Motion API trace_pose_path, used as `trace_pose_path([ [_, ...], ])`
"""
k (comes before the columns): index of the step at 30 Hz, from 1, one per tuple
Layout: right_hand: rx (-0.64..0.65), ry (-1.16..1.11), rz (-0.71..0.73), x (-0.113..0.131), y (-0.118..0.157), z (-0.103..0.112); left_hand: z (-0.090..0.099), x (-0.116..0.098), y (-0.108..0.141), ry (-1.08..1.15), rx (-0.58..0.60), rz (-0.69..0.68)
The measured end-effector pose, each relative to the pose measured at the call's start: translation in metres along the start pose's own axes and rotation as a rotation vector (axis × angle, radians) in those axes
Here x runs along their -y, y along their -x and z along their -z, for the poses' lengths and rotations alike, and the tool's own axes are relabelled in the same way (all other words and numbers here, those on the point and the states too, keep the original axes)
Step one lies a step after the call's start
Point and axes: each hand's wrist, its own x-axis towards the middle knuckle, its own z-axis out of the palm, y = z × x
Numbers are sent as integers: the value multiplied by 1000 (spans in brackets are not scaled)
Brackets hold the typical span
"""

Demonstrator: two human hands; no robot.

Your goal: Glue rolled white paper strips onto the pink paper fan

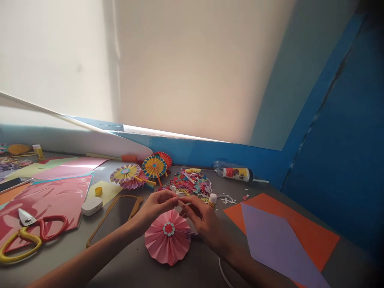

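Left hand and right hand meet at the fingertips, thumbs drawn in toward the forefingers as if for a fine pinch. From where I stand I cannot tell whether anything is caught between them (a sliver of paper would vanish at that size), so I won't call either grip closed on something.

Just below them the pink paper rosette lies on the grey table, its pleats fanned all round and a small flower disc at its middle. The right hand covers part of the upper edge from my view; whether it touches the paper is unclear.

For work this delicate, I'd say the two hands should brace against each other, with only the pads doing the pressing and the wrists held loose. Lifting the fingers a little clear of the pleats would spare the folds, which look easy to crush. A white-topped glue stick stands right beside the right hand, close enough for an elbow or knuckle to tip it, so small movements seem wisest. Behind lies a heap of coloured scraps; anything tiny dropped there would be hard to find, so better to work over the bare table.
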Motion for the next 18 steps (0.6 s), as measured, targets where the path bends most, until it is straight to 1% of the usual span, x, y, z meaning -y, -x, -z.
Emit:
trace_pose_path([
  [4, -8, -25, 16, -8, 1, 0, -1, 9, -1, 50, -35, 40],
  [9, 13, -24, 19, -8, 3, 1, -3, 22, -2, 190, -66, 80],
  [18, 35, -77, 5, -9, 7, 3, -7, 21, 1, 305, -89, 161],
])
